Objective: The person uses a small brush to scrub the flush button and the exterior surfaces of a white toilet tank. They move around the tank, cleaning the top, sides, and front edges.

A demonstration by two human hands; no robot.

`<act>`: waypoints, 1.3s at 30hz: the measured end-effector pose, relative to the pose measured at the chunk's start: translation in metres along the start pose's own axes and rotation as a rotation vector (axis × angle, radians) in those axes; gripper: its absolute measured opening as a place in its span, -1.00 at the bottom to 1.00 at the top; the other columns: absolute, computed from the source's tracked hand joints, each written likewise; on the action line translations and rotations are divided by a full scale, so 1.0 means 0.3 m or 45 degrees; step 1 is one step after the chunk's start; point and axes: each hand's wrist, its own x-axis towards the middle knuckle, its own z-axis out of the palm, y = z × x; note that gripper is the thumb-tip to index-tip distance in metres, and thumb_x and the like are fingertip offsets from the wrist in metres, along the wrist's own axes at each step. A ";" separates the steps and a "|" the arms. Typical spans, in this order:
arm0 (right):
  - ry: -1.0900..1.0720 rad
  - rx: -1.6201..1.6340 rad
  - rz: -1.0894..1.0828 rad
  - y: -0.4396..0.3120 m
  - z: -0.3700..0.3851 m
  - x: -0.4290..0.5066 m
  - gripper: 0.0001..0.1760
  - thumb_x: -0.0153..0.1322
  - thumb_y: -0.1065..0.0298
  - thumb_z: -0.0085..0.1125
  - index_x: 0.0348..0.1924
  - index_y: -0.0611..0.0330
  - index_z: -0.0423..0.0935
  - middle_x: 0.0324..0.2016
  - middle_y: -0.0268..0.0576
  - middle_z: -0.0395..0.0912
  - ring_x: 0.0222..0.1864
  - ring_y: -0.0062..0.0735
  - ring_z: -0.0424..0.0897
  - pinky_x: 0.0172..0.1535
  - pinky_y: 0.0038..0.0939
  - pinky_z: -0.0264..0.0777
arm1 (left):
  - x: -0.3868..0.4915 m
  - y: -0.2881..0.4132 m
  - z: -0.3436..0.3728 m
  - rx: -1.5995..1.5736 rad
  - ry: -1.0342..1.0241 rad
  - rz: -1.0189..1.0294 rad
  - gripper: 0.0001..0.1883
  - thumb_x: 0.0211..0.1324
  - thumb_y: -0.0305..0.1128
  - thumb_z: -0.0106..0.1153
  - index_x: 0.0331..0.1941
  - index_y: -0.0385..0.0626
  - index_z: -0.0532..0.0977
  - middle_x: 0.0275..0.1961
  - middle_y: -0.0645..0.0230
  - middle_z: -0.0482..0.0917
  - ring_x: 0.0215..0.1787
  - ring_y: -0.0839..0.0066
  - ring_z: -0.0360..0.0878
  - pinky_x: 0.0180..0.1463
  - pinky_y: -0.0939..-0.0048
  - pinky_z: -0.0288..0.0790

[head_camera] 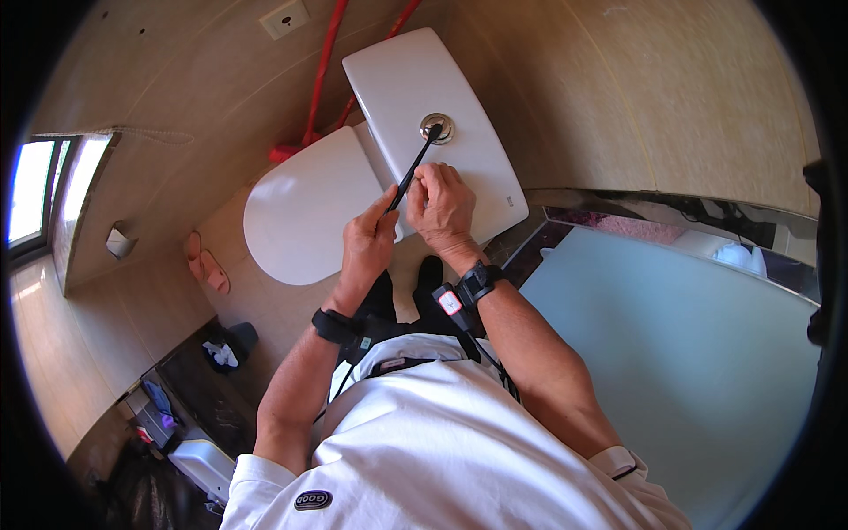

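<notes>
My left hand (370,238) grips the lower end of a thin black tool (412,173), which looks like a small brush. Its dark head (434,131) rests at the round metal flush button (445,122) on the white toilet tank lid (424,73). Just right of the handle is my right hand (442,205), over the near part of the lid with its fingers curled. Whether those fingers pinch something small or only touch the tool is hidden. The white toilet seat cover (305,205) is down, left of the tank.
Red-handled tools (324,73) lean behind the toilet. Pink slippers (213,271) and a dark waste bin (228,346) are on the floor at left. A frosted glass panel (669,358) stands close on the right. Cables run from bands on both wrists.
</notes>
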 end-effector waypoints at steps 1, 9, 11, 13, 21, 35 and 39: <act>0.004 0.002 -0.002 0.000 -0.001 0.000 -0.89 0.34 0.52 0.16 -0.28 0.15 0.46 -0.43 -0.12 0.55 -0.37 0.01 0.59 -0.34 -0.11 0.50 | 0.018 0.006 0.000 -0.011 -0.014 0.010 -0.57 0.28 -0.55 0.15 0.23 -0.10 0.59 -0.55 0.20 0.46 -0.50 0.60 0.43 -0.33 0.43 0.44; -0.019 -0.017 0.010 -0.003 -0.004 0.002 -0.89 0.34 0.52 0.17 -0.28 0.14 0.46 -0.44 -0.12 0.55 -0.37 0.01 0.59 -0.34 -0.11 0.49 | 0.052 0.029 0.002 0.064 -0.030 0.041 -0.57 0.28 -0.56 0.14 0.23 -0.10 0.59 -0.54 0.14 0.50 -0.51 0.59 0.43 -0.32 0.42 0.45; -0.023 -0.015 0.013 -0.002 -0.004 0.002 -0.89 0.34 0.51 0.17 -0.29 0.14 0.46 -0.44 -0.12 0.55 -0.37 0.01 0.59 -0.34 -0.10 0.49 | 0.021 0.017 -0.004 -0.012 -0.017 0.015 -0.56 0.27 -0.56 0.14 0.23 -0.09 0.59 -0.54 0.13 0.48 -0.50 0.60 0.42 -0.32 0.43 0.44; -0.022 -0.004 0.020 -0.002 -0.005 0.001 -0.89 0.34 0.51 0.17 -0.29 0.14 0.46 -0.44 -0.12 0.54 -0.37 0.01 0.58 -0.34 -0.10 0.49 | -0.004 0.003 -0.017 0.025 -0.054 0.013 -0.55 0.32 -0.58 0.12 0.28 -0.14 0.55 -0.46 0.35 0.51 -0.46 0.65 0.43 -0.33 0.49 0.43; 0.010 -0.001 0.010 -0.001 0.001 0.000 -0.89 0.34 0.52 0.17 -0.30 0.14 0.46 -0.44 -0.13 0.54 -0.38 0.00 0.58 -0.34 -0.11 0.49 | 0.057 0.012 -0.029 0.155 -0.095 0.096 -0.56 0.33 -0.60 0.12 0.27 -0.12 0.57 -0.48 0.45 0.50 -0.45 0.67 0.43 -0.30 0.52 0.44; -0.022 0.008 0.011 -0.008 -0.003 0.000 -0.90 0.36 0.49 0.17 -0.32 0.15 0.42 -0.44 -0.10 0.51 -0.37 0.00 0.57 -0.34 -0.10 0.50 | 0.024 0.021 -0.048 0.253 -0.079 0.068 -0.58 0.26 -0.58 0.18 0.20 -0.06 0.61 -0.38 -0.09 0.62 -0.48 0.38 0.62 -0.27 0.39 0.50; -0.005 0.010 0.004 -0.003 -0.002 0.001 -0.90 0.34 0.51 0.17 -0.31 0.14 0.44 -0.44 -0.12 0.52 -0.37 0.00 0.57 -0.34 -0.11 0.49 | 0.066 0.020 -0.035 0.222 -0.074 0.207 -0.58 0.31 -0.59 0.14 0.23 -0.12 0.60 -0.53 0.36 0.50 -0.49 0.63 0.45 -0.33 0.48 0.44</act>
